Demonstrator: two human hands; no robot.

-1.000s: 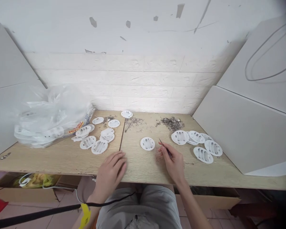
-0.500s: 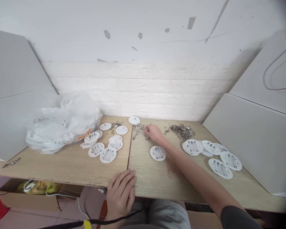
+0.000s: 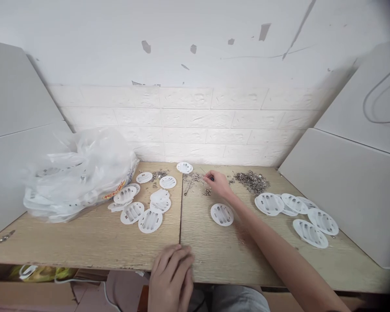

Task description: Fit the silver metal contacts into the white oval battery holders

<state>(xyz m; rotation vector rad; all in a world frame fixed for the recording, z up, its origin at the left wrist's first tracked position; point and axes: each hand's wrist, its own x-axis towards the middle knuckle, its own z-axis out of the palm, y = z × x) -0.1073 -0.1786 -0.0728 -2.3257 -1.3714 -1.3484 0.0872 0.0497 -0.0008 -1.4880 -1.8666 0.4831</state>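
Observation:
My right hand [image 3: 218, 184] reaches far across the wooden table [image 3: 84, 238], fingers pinched on thin tweezers [image 3: 206, 172] whose tip points at a scatter of small metal parts [image 3: 196, 177]. Just below that hand lies a single white round plastic disc [image 3: 222, 214] with slots. My left hand [image 3: 171, 275] rests flat on the table's near edge, fingers stretched out, holding nothing.
A cluster of white discs [image 3: 146, 203] lies left of centre beside a clear plastic bag [image 3: 78, 171] full of more. Another group of discs [image 3: 295, 212] and a heap of metal bits [image 3: 251, 180] sit at the right. Grey panels stand on both sides.
My right hand went from the near middle of the table out to the metal parts at the back, then drew slightly right. The left hand stayed at the near edge.

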